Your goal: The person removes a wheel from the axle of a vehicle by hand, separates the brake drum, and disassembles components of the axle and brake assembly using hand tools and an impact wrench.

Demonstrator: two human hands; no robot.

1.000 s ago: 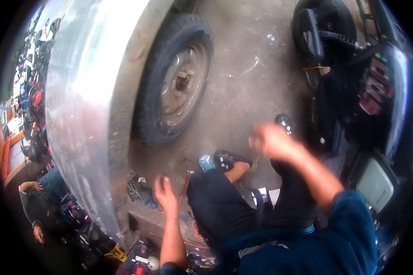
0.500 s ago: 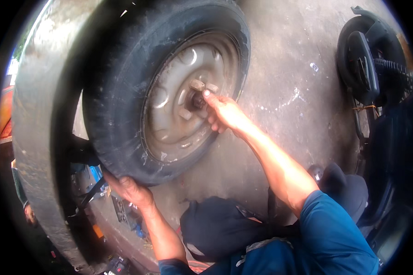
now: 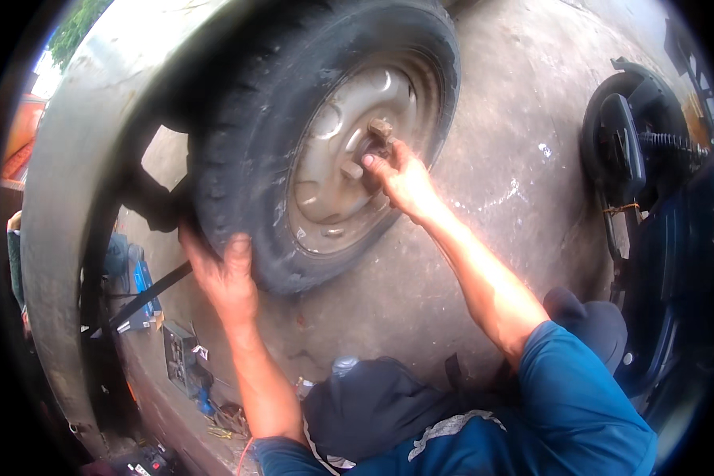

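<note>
Car wheel (image 3: 325,151) seen mounted under the silver wheel arch (image 3: 79,182), tyre just clear of the concrete floor (image 3: 500,159).

Left hand (image 3: 226,274) laid flat against the lower tyre tread, fingers spread, nothing gripped. Right hand (image 3: 404,178) closed narrowly around a wheel nut (image 3: 381,128) at the hub; 2 nuts can be made out on the grey steel rim (image 3: 337,170), others hidden by the hand.

Judged: the work is at the nuts; the wheel is not yet off.

Room: arch crowds the tyre's top and left. Open floor to the right, up to a parked scooter (image 3: 635,151). Tools (image 3: 178,349) lie below left.
</note>
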